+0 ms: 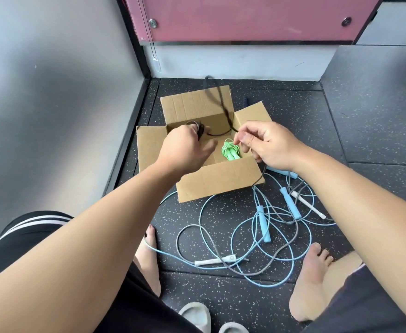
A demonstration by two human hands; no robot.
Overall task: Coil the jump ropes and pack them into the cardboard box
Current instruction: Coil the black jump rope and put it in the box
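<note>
Over the open cardboard box (221,181) on the floor (355,121), both arms reach forward from the bottom corners of the view, forearms bare. The left hand (187,150) is turned back-up above the box's left side. Its fingers are curled round a small bundle of loops of the black jump rope (225,112), and only the fingertips and the top of the bundle show past the knuckles. The right hand (266,145) hovers over the box's right side, thumb and forefinger pinched on the same rope and the other fingers loosely bent. Between the two hands the rope sags in a short curve inside the box.

From the right hand one blurred strand runs up across the far flap and off its edge. Another drops over the near flap to the floor. A dark handle (246,102) pokes out behind the box; whether it belongs to this rope cannot be told.

Inside the box, toward its right wall, lies the green jump rope (230,152), coiled up and partly hidden behind the right hand's fingers.

On the near side of the box a blue jump rope (263,224) and a grey jump rope (212,261) with white handles lie loose and tangled. How many blue ropes there are is hard to make out. Bare feet (310,284) flank the tangle, and pale slippers (196,316) are cut off at the bottom edge.
</note>
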